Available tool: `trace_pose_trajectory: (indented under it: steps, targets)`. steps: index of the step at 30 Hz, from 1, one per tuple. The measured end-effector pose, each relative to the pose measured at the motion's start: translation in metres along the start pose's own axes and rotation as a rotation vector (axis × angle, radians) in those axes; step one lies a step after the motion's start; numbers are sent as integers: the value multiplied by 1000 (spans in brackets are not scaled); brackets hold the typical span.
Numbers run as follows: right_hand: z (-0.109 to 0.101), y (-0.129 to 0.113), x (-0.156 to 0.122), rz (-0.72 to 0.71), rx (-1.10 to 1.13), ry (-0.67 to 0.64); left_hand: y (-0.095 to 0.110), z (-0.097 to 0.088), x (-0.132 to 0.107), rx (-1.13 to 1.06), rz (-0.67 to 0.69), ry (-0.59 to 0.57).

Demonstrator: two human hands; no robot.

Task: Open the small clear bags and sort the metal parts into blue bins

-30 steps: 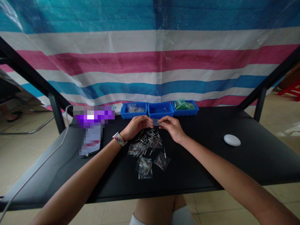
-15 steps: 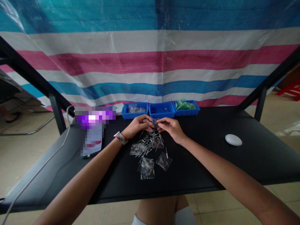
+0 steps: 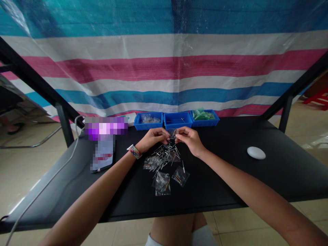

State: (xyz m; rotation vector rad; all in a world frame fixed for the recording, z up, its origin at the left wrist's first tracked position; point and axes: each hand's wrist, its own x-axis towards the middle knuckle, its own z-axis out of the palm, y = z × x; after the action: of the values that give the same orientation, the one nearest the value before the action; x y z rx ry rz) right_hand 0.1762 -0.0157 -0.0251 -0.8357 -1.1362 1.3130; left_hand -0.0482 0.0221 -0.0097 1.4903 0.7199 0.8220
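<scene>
Between my hands is a small clear plastic bag (image 3: 173,133) with thin brownish pieces inside. My left hand (image 3: 154,138), with a woven bracelet on its wrist, pinches the bag's left edge. On the other side my right hand (image 3: 191,140) pinches its right edge. Just below the fingers lies a loose pile of thin metal rods (image 3: 165,155). Around the pile are more clear bags: one at left (image 3: 151,163), one in front (image 3: 162,183) and one at right (image 3: 180,176), holding small gold-brown pieces.
Three blue bins line the back: a left bin (image 3: 148,127) with clear bags, a middle bin (image 3: 179,124) with a few rods, a right bin (image 3: 205,123) with green packets. A phone (image 3: 105,153) and cable (image 3: 51,179) lie left, a white mouse-like object (image 3: 256,153) right.
The fingers have moved slightly apart, and the bag between them now shows more openly, spread flat with its contents visible. The whole view has shifted slightly.
</scene>
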Motion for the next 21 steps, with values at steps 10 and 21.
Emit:
trace_pose_trajectory:
  steps: [10,21]
  targets:
    - [3,2,-2,-108,-72,46,2,-2,-2,-141,-61,-15]
    - [2,1,-4,-148,-176,18,4,1,-2,-43,19,88]
